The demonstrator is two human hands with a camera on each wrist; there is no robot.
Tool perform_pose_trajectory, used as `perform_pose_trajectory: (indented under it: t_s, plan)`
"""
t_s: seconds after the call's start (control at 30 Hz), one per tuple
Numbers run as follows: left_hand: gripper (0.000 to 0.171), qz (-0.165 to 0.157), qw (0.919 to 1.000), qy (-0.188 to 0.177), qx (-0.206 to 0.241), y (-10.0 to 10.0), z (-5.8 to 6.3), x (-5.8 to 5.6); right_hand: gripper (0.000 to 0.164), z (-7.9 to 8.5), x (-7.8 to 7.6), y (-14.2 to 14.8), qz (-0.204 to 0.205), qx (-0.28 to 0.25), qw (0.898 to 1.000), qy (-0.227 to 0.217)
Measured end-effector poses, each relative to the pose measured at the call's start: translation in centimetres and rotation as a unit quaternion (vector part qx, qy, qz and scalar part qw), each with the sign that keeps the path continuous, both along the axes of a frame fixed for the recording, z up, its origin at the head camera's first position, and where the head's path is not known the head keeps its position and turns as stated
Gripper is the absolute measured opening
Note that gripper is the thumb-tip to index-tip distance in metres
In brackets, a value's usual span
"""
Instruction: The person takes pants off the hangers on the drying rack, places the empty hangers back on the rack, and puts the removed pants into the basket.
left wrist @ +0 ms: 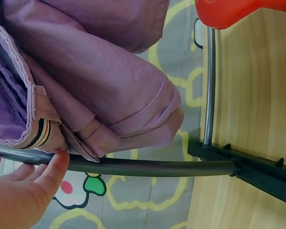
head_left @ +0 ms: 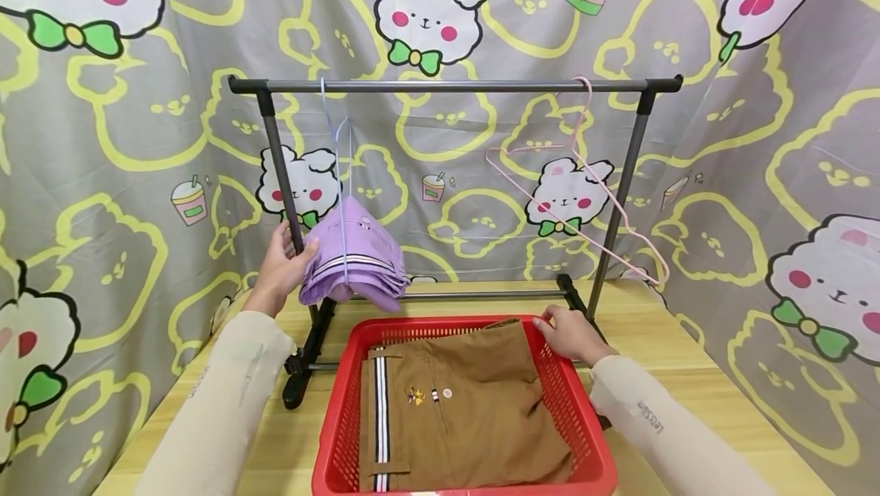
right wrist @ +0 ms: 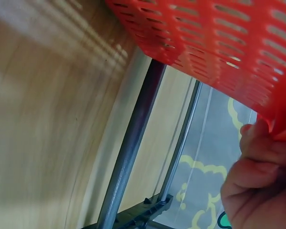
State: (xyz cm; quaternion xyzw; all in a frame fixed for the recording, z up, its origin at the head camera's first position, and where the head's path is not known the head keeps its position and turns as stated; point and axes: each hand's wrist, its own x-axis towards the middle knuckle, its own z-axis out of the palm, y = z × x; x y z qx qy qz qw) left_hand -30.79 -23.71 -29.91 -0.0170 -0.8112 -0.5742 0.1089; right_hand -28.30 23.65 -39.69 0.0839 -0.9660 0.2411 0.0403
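Folded purple trousers [head_left: 360, 251] hang over a pale blue hanger [head_left: 339, 167] at the left end of the clothes rack [head_left: 440, 86]. Against the rack's left post is my left hand [head_left: 280, 263], close beside the trousers. The left wrist view has its fingers [left wrist: 56, 172] fairly straight at the dark post, touching the trousers' waistband edge. My right hand [head_left: 571, 334] grips the far right corner of a red basket [head_left: 596, 435]; its curled fingers show in the right wrist view. Brown trousers [head_left: 481, 404] with a striped band lie folded in the basket.
A bare pink hanger [head_left: 584, 167] hangs near the rack's right end. The rack's black feet [head_left: 296, 385] stand on the wooden table [head_left: 660, 328]. Patterned grey cloth [head_left: 481, 228] surrounds the back and sides.
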Motion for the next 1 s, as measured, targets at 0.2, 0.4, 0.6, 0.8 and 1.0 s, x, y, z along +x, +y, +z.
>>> perform_pose_trajectory:
  t_s: [0.2, 0.4, 0.6, 0.8, 1.0]
  plan:
    - [0.088, 0.004, 1.0, -0.004, 0.0, 0.0, -0.1, 0.1, 0.04, 0.4, -0.4, 1.0, 0.003, -0.036, 0.999, 0.004]
    - [0.088, 0.015, 0.9999, 0.0, -0.006, 0.1, -0.4, 0.1, 0.045, 1.3, -1.5, 3.3, -0.065, -0.073, 0.993, 0.063]
    - [0.089, 0.028, 0.9994, 0.009, -0.016, 0.1, -0.4, 0.1, 0.053, 3.6, -2.9, 5.7, -0.153, -0.118, 0.977, 0.089]
    - [0.088, 0.037, 0.9989, 0.009, -0.027, 0.3, -0.3, 0.1, 0.068, 6.1, -4.1, 6.9, -0.188, -0.15, 0.964, 0.115]
    - [0.088, 0.032, 0.9989, 0.013, -0.031, 0.6, -0.3, 0.0, 0.066, 8.9, -4.6, 6.8, -0.177, -0.175, 0.959, 0.135]
